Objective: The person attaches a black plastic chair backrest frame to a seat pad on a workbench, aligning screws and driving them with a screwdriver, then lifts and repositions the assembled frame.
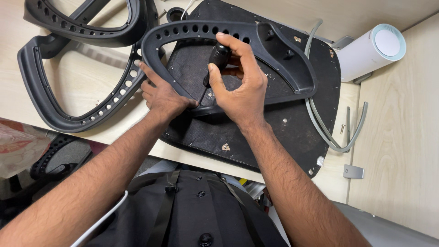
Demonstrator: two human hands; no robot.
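Screwdriver (218, 59) tip behind hands
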